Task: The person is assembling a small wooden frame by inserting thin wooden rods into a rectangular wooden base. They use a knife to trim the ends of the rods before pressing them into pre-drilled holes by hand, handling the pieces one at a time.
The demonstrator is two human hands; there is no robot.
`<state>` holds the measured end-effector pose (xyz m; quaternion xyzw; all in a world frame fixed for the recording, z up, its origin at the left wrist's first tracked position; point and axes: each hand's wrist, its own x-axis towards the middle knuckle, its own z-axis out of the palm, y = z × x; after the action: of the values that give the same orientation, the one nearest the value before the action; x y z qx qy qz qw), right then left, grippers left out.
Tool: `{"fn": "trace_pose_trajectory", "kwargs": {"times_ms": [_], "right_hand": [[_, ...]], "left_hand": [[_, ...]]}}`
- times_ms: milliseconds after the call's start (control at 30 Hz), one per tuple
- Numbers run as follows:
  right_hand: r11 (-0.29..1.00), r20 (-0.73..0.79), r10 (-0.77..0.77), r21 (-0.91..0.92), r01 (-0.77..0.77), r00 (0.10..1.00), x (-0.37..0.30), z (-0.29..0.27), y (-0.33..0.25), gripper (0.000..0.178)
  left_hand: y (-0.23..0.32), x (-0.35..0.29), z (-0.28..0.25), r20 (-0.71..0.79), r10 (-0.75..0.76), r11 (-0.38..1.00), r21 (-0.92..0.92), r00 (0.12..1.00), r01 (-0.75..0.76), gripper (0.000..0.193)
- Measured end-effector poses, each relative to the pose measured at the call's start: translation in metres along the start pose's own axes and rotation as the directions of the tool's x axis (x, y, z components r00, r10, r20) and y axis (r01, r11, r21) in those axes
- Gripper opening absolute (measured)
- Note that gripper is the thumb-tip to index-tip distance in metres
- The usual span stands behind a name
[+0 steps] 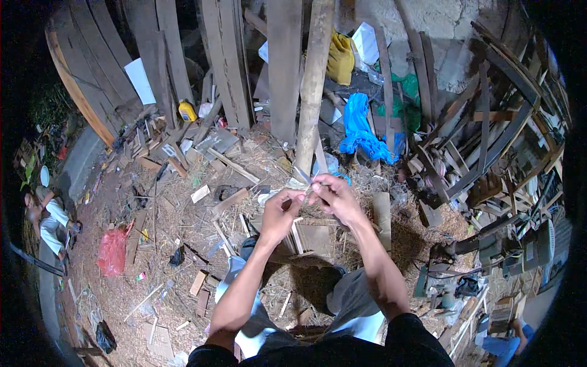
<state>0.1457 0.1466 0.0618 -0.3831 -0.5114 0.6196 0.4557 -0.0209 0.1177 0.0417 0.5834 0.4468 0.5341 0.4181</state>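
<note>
My two hands meet over the littered ground, fingertips almost touching. From the fingers of my right hand [335, 197] a short, pointed grey blade [303, 176], like a small knife's, sticks out to the upper left. Its handle is hidden in the grip. My left hand [282, 213] is closed in a pinch beside it, thumb toward the right fingers. Something small and pale seems to lie between the fingertips, but its kind cannot be made out. Below the hands, a flat board [315, 240] lies among wood shavings.
Tall planks [284, 73] and a round pole [313, 92] lean ahead. Blue plastic sheeting [361, 125] and a yellow sack [340, 58] lie beyond. A red plastic bag [112, 252] is at left, near a seated person [52, 220]. Stacked timber frames [489, 140] crowd the right.
</note>
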Motion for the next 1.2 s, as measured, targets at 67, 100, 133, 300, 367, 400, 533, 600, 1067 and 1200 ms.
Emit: {"fn": "trace_pose_trajectory", "kwargs": {"times_ms": [67,100,133,300,367,400,533,600,1067,1200], "right_hand": [[1.0,-0.004,-0.013,0.001,0.013,1.0,0.0,0.0,0.0,0.017],[1.0,-0.006,-0.02,0.002,0.02,1.0,0.0,-0.001,0.001,0.015],[0.998,-0.037,-0.05,0.044,0.051,0.998,0.001,-0.004,0.0,0.014],[0.997,-0.08,-0.051,0.056,0.056,0.995,0.002,-0.008,-0.002,0.015],[0.998,-0.048,-0.061,0.01,0.062,0.997,0.002,-0.003,0.006,0.017],[0.999,0.0,-0.037,0.003,0.037,0.999,0.001,0.002,0.009,0.019],[0.997,0.03,0.034,0.072,-0.036,0.999,0.001,0.006,0.01,0.019],[0.995,0.044,0.046,0.088,-0.05,0.998,0.002,-0.001,0.008,0.018],[0.979,-0.438,-0.115,0.105,0.178,0.891,0.012,-0.103,-0.005,0.016],[0.99,-0.444,-0.082,0.066,0.123,0.892,0.003,-0.086,-0.001,0.016]], "left_hand": [[0.011,0.0,-0.001,0.056,-0.169,0.982,-0.077,0.984,0.173,0.012],[0.014,0.0,-0.002,0.089,-0.25,0.96,-0.111,0.964,0.259,0.012],[0.014,0.001,-0.004,0.088,-0.242,0.964,-0.089,0.966,0.25,0.012],[0.004,0.001,-0.009,0.055,-0.136,0.99,-0.019,0.989,0.137,0.009],[-0.001,0.001,-0.004,-0.024,0.015,0.985,0.17,1.0,-0.011,0.008],[-0.002,0.002,-0.002,-0.053,0.096,0.961,0.266,0.994,-0.078,0.008],[0.013,0.002,-0.002,-0.057,0.078,0.934,0.354,0.995,-0.053,0.008],[0.014,0.0,-0.005,-0.027,0.014,0.952,0.305,1.0,-0.005,0.008],[0.016,0.001,-0.037,-0.01,-0.042,0.961,0.275,0.999,0.043,0.01],[-0.001,0.016,-0.053,0.031,-0.286,0.83,-0.491,0.958,0.264,0.01]]}}
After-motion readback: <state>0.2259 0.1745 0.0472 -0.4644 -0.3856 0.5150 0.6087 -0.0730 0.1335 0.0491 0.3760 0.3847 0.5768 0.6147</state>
